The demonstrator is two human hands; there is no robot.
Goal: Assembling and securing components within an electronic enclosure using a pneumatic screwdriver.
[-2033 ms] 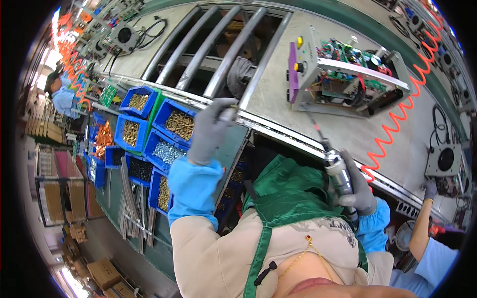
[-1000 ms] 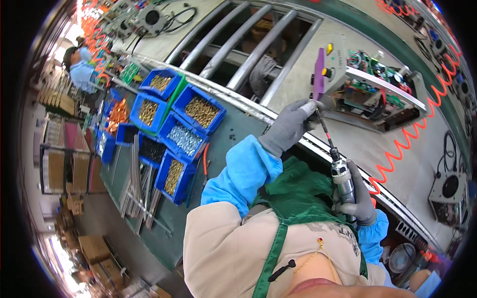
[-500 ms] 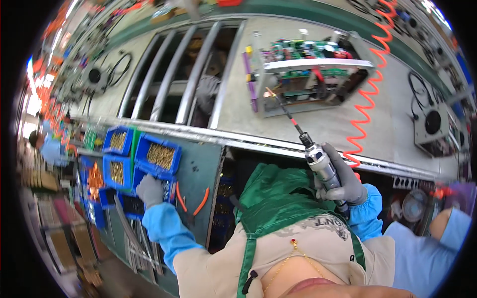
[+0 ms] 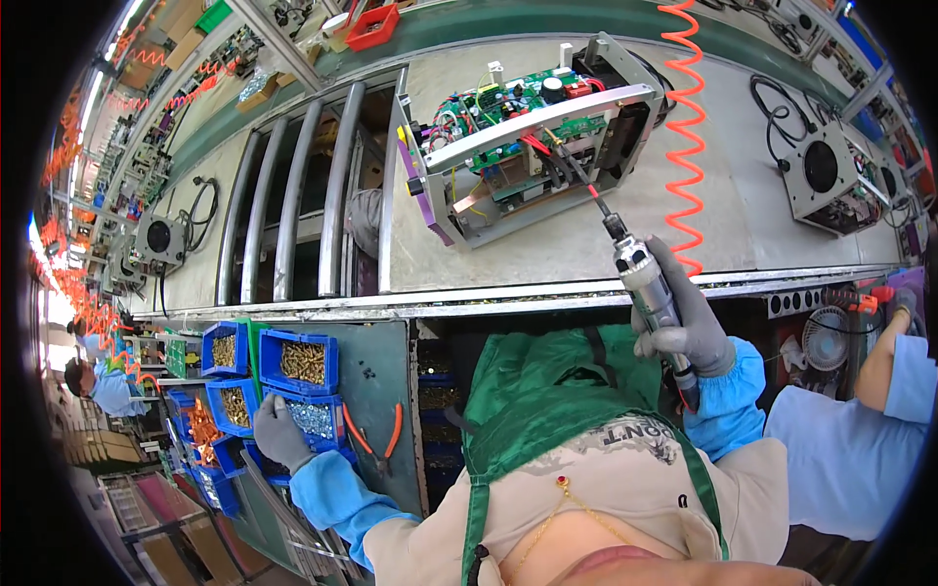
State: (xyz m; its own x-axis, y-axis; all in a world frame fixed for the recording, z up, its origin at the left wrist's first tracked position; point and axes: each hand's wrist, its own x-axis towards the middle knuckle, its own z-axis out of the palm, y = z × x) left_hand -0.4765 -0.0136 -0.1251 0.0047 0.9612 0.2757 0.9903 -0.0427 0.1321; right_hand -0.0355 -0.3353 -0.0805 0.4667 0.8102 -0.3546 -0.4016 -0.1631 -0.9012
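My right hand [image 4: 696,337], in a grey glove, is wrapped round a silver pneumatic screwdriver [image 4: 647,283]. Its long bit points up and left, with the tip in front of the open metal chassis [image 4: 547,122]; whether it touches cannot be made out. Green circuit boards and wires fill that chassis. Over the blue bins, my left hand [image 4: 280,432], also gloved, has its fingers pressed together; anything between them is too small to see. Beside it is a blue bin of silver fasteners [image 4: 314,420]. A bin of brass-coloured screws [image 4: 304,361] stands just beyond.
Orange-handled pliers [image 4: 377,441] lie on the green mat right of the bins. A coiled orange hose [image 4: 686,156] hangs right of the chassis. Metal rollers [image 4: 293,195] are at left. Another unit [image 4: 819,171] stands far right, and a co-worker's sleeve [image 4: 894,376] is close by.
My view has shifted, so the chassis sits further left. My left hand has drawn back from the silver fasteners, uncovering them. My right hand still grips the screwdriver.
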